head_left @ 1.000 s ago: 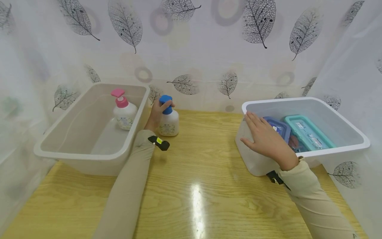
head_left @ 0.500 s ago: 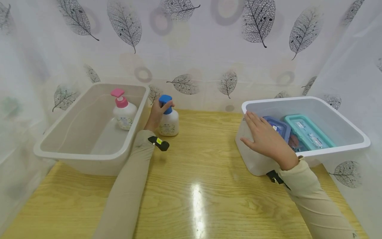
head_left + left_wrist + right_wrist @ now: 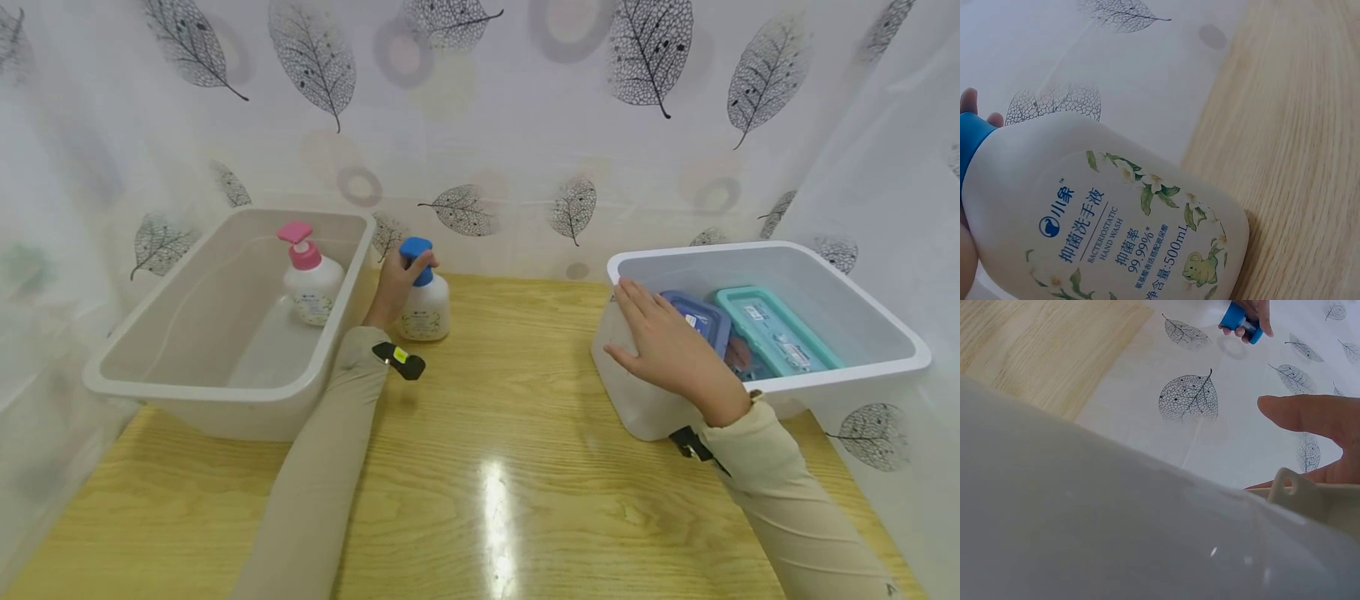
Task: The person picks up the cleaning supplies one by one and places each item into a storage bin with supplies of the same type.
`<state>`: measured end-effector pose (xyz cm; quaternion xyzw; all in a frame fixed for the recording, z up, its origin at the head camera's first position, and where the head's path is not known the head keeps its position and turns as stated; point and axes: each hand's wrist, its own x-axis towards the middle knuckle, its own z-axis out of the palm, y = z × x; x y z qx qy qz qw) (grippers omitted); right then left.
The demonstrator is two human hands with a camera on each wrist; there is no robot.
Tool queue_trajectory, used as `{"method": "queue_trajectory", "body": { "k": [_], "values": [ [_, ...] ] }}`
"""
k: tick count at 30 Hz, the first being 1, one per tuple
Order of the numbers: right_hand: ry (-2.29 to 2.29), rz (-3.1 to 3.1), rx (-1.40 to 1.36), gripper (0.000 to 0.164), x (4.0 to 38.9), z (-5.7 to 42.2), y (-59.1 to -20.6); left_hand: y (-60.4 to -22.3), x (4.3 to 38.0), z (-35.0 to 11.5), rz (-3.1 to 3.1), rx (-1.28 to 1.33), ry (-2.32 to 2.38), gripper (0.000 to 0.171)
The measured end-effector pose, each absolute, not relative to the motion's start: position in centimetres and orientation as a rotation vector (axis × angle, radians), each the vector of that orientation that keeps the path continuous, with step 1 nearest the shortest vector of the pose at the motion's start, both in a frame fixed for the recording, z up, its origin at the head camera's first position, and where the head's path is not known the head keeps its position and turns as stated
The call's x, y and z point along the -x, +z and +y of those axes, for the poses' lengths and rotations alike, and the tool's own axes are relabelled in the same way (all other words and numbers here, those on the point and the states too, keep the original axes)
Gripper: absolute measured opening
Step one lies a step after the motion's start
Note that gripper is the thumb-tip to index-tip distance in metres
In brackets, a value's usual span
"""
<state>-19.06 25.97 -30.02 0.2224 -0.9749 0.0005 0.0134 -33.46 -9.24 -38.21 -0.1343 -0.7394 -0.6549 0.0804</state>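
My left hand (image 3: 392, 287) grips the blue pump neck of a white hand wash bottle (image 3: 426, 312), which stands upright on the table beside the left bin. Its label with white flowers and a small green elephant fills much of the left wrist view, where the bottle (image 3: 1110, 212) appears tilted. My right hand (image 3: 671, 346) lies with straight fingers over the near-left rim of the right bin (image 3: 832, 382). In the right wrist view the thumb (image 3: 1304, 415) is held apart from the fingers, above the bin's pale wall (image 3: 1116, 519).
The left beige bin (image 3: 202, 393) holds a white bottle with a pink pump (image 3: 315, 287). Inside the right bin lie a blue-lidded box (image 3: 701, 317) and a teal-lidded box (image 3: 776, 329). A leaf-print curtain (image 3: 510, 125) hangs behind the wooden table (image 3: 480, 400).
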Motion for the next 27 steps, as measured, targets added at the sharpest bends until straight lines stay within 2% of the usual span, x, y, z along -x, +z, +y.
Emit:
{"method": "queue_trajectory", "body": {
  "k": [11,14,18,27],
  "values": [
    [0.010,-3.035,-0.697,0.076,19.2,26.1,-30.1,-38.3,34.1,-9.6,-2.263,0.481,-1.847,0.042],
    [0.010,-3.035,-0.697,0.076,19.2,26.1,-30.1,-37.0,33.0,-9.5,-2.310,0.449,-1.815,0.045],
    [0.012,-3.037,-0.694,0.076,19.2,26.1,-30.1,-35.7,31.5,-9.1,-2.292,0.464,-1.852,0.040],
    [0.032,-3.038,-0.694,0.077,19.2,26.1,-30.3,-36.2,31.5,-9.0,-2.209,0.518,-1.920,0.035]
  ]
}}
